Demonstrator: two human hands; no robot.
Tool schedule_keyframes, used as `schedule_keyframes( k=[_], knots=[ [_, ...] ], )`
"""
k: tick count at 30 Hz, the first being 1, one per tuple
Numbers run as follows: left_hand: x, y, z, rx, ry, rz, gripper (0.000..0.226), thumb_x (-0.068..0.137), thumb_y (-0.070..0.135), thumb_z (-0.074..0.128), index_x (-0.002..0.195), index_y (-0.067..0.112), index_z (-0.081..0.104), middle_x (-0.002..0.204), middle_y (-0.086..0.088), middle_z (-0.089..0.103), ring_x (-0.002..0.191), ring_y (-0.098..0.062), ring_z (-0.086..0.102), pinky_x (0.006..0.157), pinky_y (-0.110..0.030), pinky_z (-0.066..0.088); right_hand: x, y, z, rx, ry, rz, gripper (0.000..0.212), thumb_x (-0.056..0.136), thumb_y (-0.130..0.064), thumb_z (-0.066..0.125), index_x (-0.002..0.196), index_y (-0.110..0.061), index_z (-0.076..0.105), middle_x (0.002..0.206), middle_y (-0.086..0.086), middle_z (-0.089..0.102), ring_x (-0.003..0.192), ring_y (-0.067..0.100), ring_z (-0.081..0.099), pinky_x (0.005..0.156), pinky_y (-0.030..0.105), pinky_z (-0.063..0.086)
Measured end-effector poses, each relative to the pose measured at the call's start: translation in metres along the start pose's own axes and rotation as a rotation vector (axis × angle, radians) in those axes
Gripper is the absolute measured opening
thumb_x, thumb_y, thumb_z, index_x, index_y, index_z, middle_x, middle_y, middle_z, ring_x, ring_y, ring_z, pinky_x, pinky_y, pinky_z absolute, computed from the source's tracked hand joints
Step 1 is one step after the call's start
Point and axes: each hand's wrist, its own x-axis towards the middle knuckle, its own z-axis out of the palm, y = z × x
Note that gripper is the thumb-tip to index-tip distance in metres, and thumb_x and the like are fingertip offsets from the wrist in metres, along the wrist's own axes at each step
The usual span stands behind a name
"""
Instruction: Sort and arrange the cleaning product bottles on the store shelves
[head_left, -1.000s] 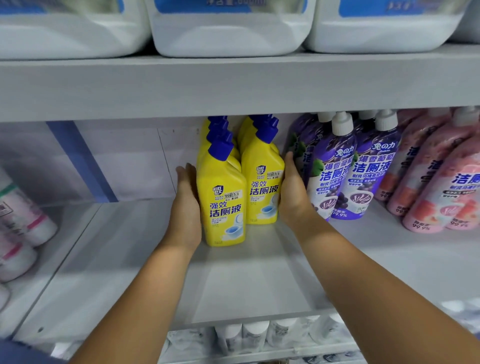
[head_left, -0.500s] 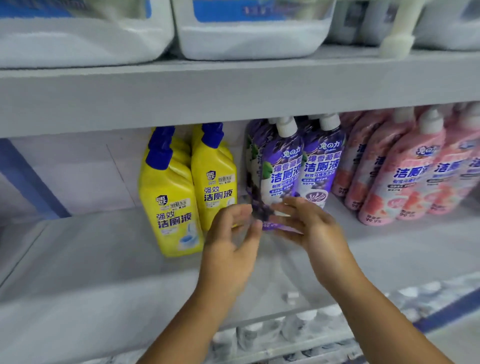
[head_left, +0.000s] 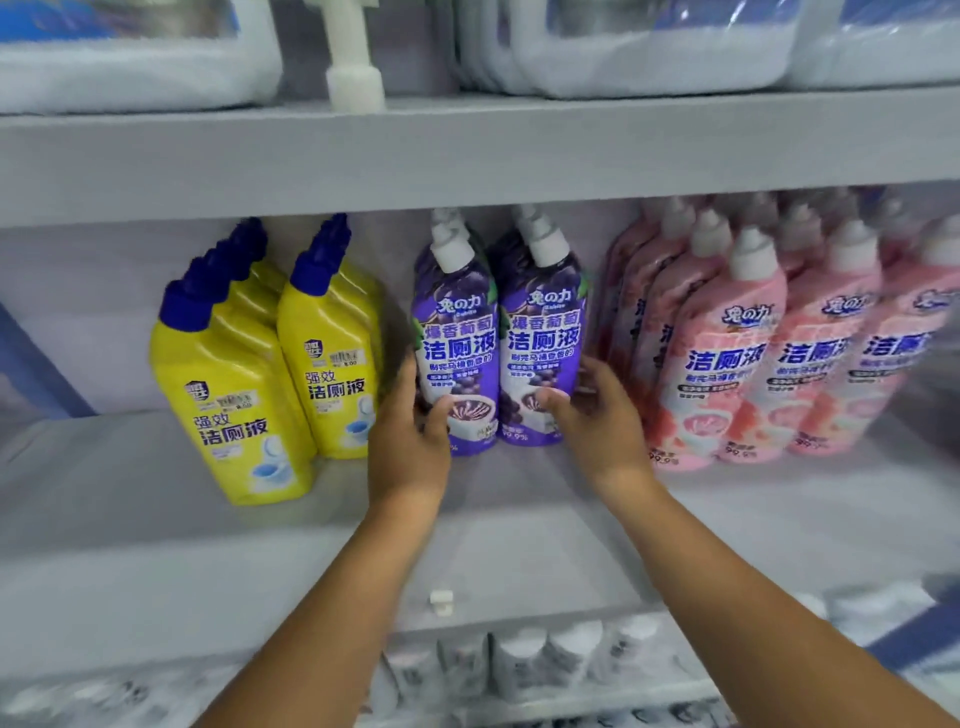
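The left hand wraps its grip round the left front purple bottle, thumb on its label, while the right hand cups the right front purple bottle the same way, both standing on the middle shelf. A careless sideways shove could tip these tall narrow bottles into the yellow bottles or the crowded pink bottles, toppling whole rows.
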Motion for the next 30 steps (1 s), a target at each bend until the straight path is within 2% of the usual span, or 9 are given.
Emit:
schedule_keyframes(
  k=[4,7,10,13,17,21,23,27,30],
  knots=[
    [0.000,-0.003,0.003,-0.005,-0.002,-0.019,0.059,0.093,0.027,0.059,0.150,0.023,0.043,0.139,-0.001,0.063,0.120,-0.013,0.065,0.102,-0.041,0.055,0.005,-0.001,-0.002,0.086,-0.061,-0.010,0.036,0.083,-0.003,0.077,0.109,-0.025,0.065,0.095,-0.009,0.078,0.088,0.004,0.074,0.075,0.017,0.055],
    [-0.004,-0.001,0.009,-0.082,0.001,-0.061,0.056,0.087,0.037,0.064,0.140,0.025,0.050,0.132,0.001,0.067,0.118,-0.011,0.066,0.100,-0.041,0.056,0.007,-0.002,-0.003,0.109,-0.087,-0.016,0.038,0.081,-0.004,0.078,0.104,-0.031,0.064,0.100,-0.006,0.078,0.091,0.007,0.074,0.079,0.023,0.057],
    [-0.001,0.014,0.013,-0.193,-0.010,-0.123,0.037,0.090,0.050,0.057,0.123,0.034,0.055,0.122,0.009,0.070,0.111,-0.004,0.067,0.095,-0.032,0.056,0.007,-0.001,-0.003,0.137,-0.108,-0.036,0.034,0.088,-0.010,0.076,0.103,-0.035,0.060,0.105,-0.005,0.076,0.094,0.007,0.074,0.079,0.026,0.057],
    [0.010,0.027,0.016,-0.514,-0.022,-0.285,0.045,0.106,0.053,0.036,0.124,0.022,0.063,0.117,0.002,0.075,0.109,-0.013,0.071,0.092,-0.031,0.058,0.007,-0.002,-0.004,0.190,-0.105,-0.013,0.013,0.100,-0.033,0.062,0.111,-0.038,0.056,0.112,-0.012,0.072,0.100,0.001,0.071,0.088,0.031,0.057],
    [0.025,0.029,0.022,-0.598,-0.018,-0.405,0.059,0.106,0.058,0.028,0.130,0.019,0.066,0.114,-0.002,0.077,0.105,-0.021,0.074,0.097,-0.040,0.057,0.015,-0.006,-0.001,0.212,-0.224,0.012,0.026,0.105,-0.052,0.042,0.130,-0.050,0.050,0.124,-0.023,0.067,0.112,-0.002,0.066,0.097,0.030,0.053],
    [0.031,0.022,0.024,-0.579,-0.001,-0.428,0.061,0.104,0.062,0.029,0.129,0.020,0.067,0.115,-0.002,0.077,0.105,-0.021,0.074,0.099,-0.041,0.056,0.017,-0.005,0.006,0.302,-0.277,0.079,0.044,0.108,-0.051,0.032,0.148,-0.037,0.043,0.136,-0.012,0.064,0.121,0.005,0.064,0.101,0.033,0.052],
    [0.032,0.021,0.023,-0.561,-0.007,-0.439,0.060,0.104,0.061,0.029,0.125,0.021,0.069,0.112,-0.001,0.078,0.102,-0.019,0.075,0.095,-0.038,0.057,0.015,-0.003,0.006,0.307,-0.280,0.077,0.046,0.108,-0.051,0.031,0.149,-0.036,0.041,0.138,-0.011,0.063,0.122,0.003,0.063,0.097,0.026,0.052],
    [0.021,0.021,0.016,-0.461,-0.007,-0.370,0.044,0.109,0.049,0.031,0.113,0.023,0.067,0.097,0.011,0.078,0.091,-0.004,0.074,0.070,-0.017,0.057,0.009,0.001,0.002,0.221,-0.264,-0.014,0.041,0.107,-0.037,0.047,0.147,-0.030,0.045,0.134,-0.013,0.064,0.114,-0.005,0.064,0.085,0.012,0.053],
    [0.003,0.009,0.009,-0.252,-0.013,-0.199,0.027,0.104,0.035,0.055,0.123,0.018,0.062,0.111,0.010,0.074,0.100,-0.002,0.071,0.073,-0.011,0.054,0.007,0.016,0.002,0.054,-0.156,-0.069,0.046,0.086,-0.032,0.077,0.129,-0.030,0.059,0.126,-0.002,0.068,0.113,0.014,0.068,0.094,0.040,0.058]
  ],
)
